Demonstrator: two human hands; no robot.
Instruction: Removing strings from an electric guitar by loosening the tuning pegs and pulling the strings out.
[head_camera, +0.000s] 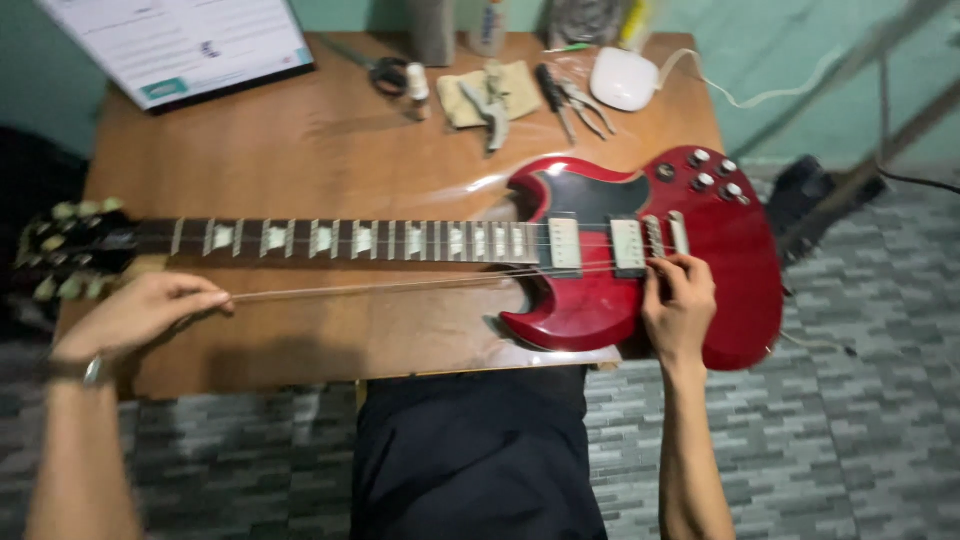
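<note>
Pinching string (400, 285) w/ L hand (135, 315), R hand (678, 300) fingertips at guitar (640, 260) bridge (grip unclear).

A glossy red solid-body electric guitar (640, 260) lies flat on the brown wooden surface (320, 150). The right hand (680, 305) presses near its bridge. The left hand (140, 315) pinches a thin loose string (400, 287) pulled taut just below the neck.

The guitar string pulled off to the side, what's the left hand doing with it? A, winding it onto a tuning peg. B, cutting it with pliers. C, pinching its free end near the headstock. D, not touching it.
C: the left hand pinches the loose string, drawn away from the red guitar.
</note>
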